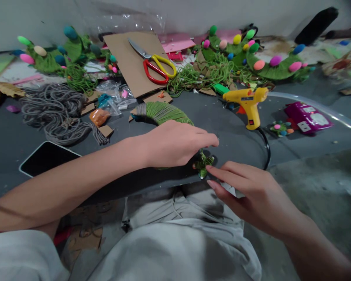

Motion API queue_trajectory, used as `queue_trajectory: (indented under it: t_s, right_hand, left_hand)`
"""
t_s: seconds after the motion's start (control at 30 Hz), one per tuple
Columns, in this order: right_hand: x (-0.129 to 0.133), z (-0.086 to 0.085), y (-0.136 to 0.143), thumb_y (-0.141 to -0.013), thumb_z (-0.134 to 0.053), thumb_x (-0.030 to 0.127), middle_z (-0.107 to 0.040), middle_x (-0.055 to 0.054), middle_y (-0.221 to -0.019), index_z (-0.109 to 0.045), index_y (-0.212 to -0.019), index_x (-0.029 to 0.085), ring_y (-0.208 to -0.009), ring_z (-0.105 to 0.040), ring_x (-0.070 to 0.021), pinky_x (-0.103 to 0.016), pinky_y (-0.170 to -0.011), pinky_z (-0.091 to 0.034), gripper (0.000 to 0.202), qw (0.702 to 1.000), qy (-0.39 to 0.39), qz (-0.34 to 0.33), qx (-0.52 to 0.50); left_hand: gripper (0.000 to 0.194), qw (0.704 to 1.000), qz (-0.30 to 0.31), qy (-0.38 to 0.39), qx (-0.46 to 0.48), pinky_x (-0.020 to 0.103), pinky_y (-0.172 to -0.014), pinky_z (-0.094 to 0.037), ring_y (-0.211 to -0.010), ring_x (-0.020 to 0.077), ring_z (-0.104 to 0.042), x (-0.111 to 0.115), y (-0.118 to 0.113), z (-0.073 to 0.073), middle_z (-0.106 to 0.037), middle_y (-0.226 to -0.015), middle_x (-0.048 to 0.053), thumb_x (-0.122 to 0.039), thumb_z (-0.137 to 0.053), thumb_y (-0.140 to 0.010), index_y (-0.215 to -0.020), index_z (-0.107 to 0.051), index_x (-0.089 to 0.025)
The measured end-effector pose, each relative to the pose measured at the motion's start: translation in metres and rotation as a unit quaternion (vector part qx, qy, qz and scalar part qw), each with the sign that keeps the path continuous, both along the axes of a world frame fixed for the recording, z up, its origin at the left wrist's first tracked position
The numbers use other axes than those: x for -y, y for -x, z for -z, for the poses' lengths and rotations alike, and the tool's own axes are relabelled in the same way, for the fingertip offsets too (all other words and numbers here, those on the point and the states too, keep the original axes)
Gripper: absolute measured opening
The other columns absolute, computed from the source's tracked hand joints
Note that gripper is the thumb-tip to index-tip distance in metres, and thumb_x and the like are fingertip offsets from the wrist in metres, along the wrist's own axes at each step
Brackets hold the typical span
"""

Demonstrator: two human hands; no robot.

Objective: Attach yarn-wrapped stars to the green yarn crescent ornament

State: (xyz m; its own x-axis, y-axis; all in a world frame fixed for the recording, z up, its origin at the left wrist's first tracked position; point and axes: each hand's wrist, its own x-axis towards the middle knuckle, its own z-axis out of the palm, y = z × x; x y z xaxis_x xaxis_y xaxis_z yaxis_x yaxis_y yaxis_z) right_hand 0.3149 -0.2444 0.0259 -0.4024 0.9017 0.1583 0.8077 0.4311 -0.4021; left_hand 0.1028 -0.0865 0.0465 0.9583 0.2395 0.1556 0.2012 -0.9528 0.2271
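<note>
A craft workshop is indicated by the worktable (231,146), where a glue gun (253,111) is placed at two o'clock, scissors (150,62) are laid near twelve, and grey cord (51,111) is heaped at nine.

Diffuse, rather dim light; soft shadow on the tabletop (222,113) beneath the left hand (175,142); outer edges distorted.

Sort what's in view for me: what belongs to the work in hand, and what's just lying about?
Probably part of it:
- green-wrapped crescent
- small green piece at the right hand
- green yarn
- gray cord
- yellow glue gun
- scissors

Probably just lying about:
- smartphone
- tan leaf-shaped piece
</note>
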Motion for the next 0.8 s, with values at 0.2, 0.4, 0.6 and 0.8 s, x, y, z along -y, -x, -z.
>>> queue_trajectory:
  t_s: [0.2,0.4,0.6,0.8]
  right_hand:
    - [0.0014,-0.0010,0.0003,-0.106,-0.058,0.028,-0.068,-0.001,-0.094,-0.068,-0.129,0.020,-0.077,-0.062,-0.0133,-0.028,-0.068,-0.045,0.026,1.000,-0.002,0.000,0.004]
    - [-0.0004,-0.0017,0.0001,-0.106,-0.058,0.028,-0.068,-0.003,-0.095,-0.068,-0.129,0.020,-0.078,-0.062,-0.0140,-0.028,-0.069,-0.045,0.026,1.000,0.008,-0.005,0.000]
    - [-0.0016,-0.0019,0.0010,-0.106,-0.058,0.028,-0.068,-0.002,-0.097,-0.067,-0.128,0.020,-0.079,-0.063,-0.0139,-0.029,-0.070,-0.046,0.025,1.000,0.002,-0.006,0.009]
    - [-0.0015,-0.0015,0.0011,-0.106,-0.057,0.027,-0.067,-0.002,-0.095,-0.067,-0.132,0.018,-0.078,-0.062,-0.0141,-0.029,-0.069,-0.045,0.028,1.000,-0.003,-0.007,0.018]
  left_hand:
    - [0.034,0.998,0.004,-0.070,0.002,0.033,-0.057,-0.035,-0.089,0.0184,-0.072,0.0026,0.0023,-0.0033,-0.077,-0.115,0.003,-0.014,-0.052,-0.095,-0.120,-0.073,-0.023]
    - [0.031,0.997,0.015,-0.079,-0.007,0.035,-0.063,-0.041,-0.086,0.0219,-0.065,0.0018,0.0012,-0.0037,-0.078,-0.099,0.004,-0.016,-0.055,-0.090,-0.112,-0.076,-0.022]
    - [0.029,0.994,0.030,-0.102,-0.024,0.040,-0.072,-0.043,-0.089,0.0250,-0.059,0.0006,-0.0012,0.0024,-0.082,-0.098,0.003,-0.015,-0.056,-0.090,-0.104,-0.080,-0.023]
    - [0.028,0.993,0.027,-0.109,-0.037,0.040,-0.073,-0.039,-0.091,0.0249,-0.059,0.0011,-0.0029,0.0046,-0.084,-0.102,0.002,-0.015,-0.056,-0.091,-0.101,-0.082,-0.023]
